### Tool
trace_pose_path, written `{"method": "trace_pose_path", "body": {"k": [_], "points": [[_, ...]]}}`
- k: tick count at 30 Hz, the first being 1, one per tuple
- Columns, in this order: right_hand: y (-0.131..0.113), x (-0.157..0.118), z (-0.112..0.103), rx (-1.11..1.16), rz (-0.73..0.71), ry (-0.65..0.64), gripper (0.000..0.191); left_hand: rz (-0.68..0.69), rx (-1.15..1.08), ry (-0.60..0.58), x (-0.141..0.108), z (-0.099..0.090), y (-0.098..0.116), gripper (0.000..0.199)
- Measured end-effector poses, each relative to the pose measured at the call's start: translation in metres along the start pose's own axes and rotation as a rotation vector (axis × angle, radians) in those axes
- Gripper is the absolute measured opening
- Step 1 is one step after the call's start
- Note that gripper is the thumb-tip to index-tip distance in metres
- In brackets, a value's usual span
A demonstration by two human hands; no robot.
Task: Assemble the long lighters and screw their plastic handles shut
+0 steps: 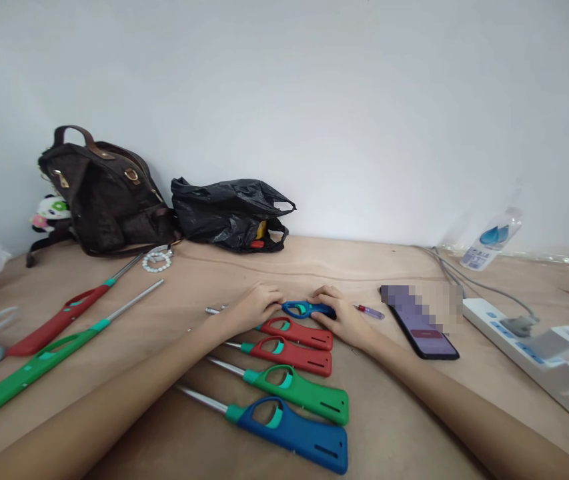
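Both hands are on a blue lighter at the far end of a row of lighters. My left hand pinches its left end, near the nozzle side. My right hand grips the handle end, fingers curled over it. Nearer to me lie two red lighters, a green lighter and another blue lighter, their metal tubes pointing left. A small purple screwdriver rests just right of my right hand.
At left lie a long red lighter and a long green lighter. Behind are a dark backpack, a black plastic bag and a bead bracelet. A phone, power strip and bottle stand right.
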State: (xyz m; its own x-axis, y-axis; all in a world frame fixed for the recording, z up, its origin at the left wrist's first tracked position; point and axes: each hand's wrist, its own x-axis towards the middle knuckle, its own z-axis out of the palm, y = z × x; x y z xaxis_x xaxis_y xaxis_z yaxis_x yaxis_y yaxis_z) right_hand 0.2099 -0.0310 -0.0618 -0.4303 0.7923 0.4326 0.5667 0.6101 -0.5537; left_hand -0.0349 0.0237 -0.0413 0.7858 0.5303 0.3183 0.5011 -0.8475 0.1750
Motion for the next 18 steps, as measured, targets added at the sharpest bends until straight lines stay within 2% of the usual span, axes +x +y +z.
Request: {"method": "trace_pose_path", "body": {"k": [9,18], "points": [[0.005,0.002,0.001,-0.017,0.091,-0.021,0.013,-0.032,0.127,-0.042,0.003,-0.004,0.01,0.009],[-0.002,0.004,-0.003,-0.152,0.108,-0.066,0.015,0.039,0.315,-0.09,0.003,0.0,0.012,0.012]]}}
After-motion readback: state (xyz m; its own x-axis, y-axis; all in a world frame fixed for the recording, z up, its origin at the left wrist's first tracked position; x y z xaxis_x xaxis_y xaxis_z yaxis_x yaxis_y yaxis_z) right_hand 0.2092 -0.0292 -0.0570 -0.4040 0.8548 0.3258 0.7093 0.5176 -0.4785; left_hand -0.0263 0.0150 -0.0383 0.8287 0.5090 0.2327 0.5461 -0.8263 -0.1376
